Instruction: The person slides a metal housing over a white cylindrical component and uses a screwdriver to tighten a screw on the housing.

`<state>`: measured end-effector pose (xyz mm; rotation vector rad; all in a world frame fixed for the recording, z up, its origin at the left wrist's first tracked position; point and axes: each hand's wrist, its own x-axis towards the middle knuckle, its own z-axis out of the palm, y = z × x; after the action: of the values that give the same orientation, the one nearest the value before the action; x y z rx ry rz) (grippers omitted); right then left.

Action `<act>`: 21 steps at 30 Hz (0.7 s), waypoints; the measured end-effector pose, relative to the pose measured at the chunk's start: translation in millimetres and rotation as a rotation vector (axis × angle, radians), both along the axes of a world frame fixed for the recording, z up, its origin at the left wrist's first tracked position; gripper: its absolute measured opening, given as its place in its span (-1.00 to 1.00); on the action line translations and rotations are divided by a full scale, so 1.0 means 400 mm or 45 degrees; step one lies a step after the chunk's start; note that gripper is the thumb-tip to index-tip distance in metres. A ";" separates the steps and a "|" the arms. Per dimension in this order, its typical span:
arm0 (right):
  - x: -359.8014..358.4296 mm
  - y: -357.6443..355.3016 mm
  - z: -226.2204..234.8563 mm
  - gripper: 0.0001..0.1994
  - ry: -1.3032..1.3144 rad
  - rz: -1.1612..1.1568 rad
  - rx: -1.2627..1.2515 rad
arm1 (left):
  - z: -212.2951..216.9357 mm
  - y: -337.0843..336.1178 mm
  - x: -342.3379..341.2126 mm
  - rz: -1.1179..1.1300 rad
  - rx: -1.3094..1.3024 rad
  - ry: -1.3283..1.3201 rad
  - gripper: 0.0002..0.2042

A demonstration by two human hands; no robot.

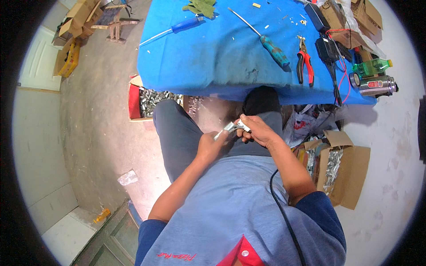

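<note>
Above my lap, my left hand is closed around one end of a small silvery-white metal piece. My right hand pinches a small white piece right beside it. The two pieces meet or nearly touch between the hands; whether they are joined I cannot tell. Fingers hide part of both. On the blue-covered table beyond my knees lie a blue-handled screwdriver, a teal-handled screwdriver and red-and-black pliers.
An open box of small metal parts sits on the floor at left. Another cardboard box with silvery strips stands at right. A steel flask, green bottle and black adapters crowd the table's right edge. A green cloth lies far back.
</note>
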<state>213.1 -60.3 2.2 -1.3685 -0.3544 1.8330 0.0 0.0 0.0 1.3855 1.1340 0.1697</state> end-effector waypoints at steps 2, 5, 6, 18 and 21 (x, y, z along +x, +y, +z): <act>0.006 0.005 0.012 -0.59 -0.094 0.223 0.038 | -0.004 0.003 -0.008 -0.034 -0.003 -0.031 -0.48; 0.030 0.002 0.010 -0.62 -0.231 0.351 0.057 | 0.000 -0.005 0.015 -0.044 -0.002 -0.077 -0.47; 0.019 0.007 -0.003 -0.63 -0.258 0.253 0.051 | 0.002 -0.003 0.013 -0.009 -0.001 -0.083 -0.47; -0.124 0.006 -0.005 -0.61 -0.682 -0.780 0.043 | 0.038 -0.028 0.046 0.055 0.222 -0.100 -0.42; -0.121 -0.025 0.015 -0.59 -0.672 -0.849 0.074 | 0.033 -0.035 0.050 -0.010 0.197 -0.128 -0.42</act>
<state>164.8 -70.3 8.3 -1.6661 -0.1769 0.9066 20.2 -14.0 13.1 1.5007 1.0490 0.3233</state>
